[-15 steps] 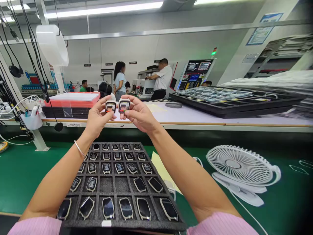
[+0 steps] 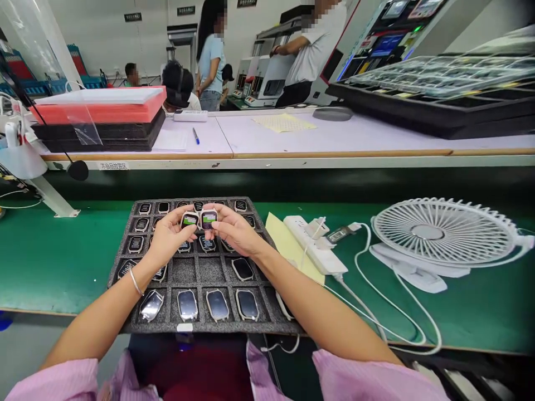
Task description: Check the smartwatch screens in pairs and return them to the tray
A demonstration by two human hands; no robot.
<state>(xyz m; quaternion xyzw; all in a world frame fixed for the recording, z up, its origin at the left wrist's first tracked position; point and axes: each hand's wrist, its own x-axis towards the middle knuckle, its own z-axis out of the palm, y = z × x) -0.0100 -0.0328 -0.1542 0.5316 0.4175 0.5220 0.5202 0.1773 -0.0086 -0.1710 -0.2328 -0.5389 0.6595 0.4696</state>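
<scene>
My left hand (image 2: 170,236) pinches one strapless smartwatch (image 2: 190,220) between thumb and fingers. In my right hand (image 2: 236,229) is a second smartwatch (image 2: 209,219), held by its edges right beside the first. Both screens are lit, with green and white areas on dark, and face me. Beneath the hands lies a black foam tray (image 2: 180,274) divided into compartments, most of them holding a watch. Two neighbouring compartments in its second row from the front hold no watch. My forearms and hands cover some of the tray.
Right of the tray are a yellow sheet (image 2: 271,225), a white power strip (image 2: 313,245) with cables, and a white fan (image 2: 443,234). A raised shelf (image 2: 267,142) behind carries red and black trays (image 2: 100,111) and a large black tray (image 2: 443,120). Several people are beyond it.
Both hands have come down from shelf height to just above the tray, still holding the two watches. My view has tilted downward. The lit screens now show green areas.
</scene>
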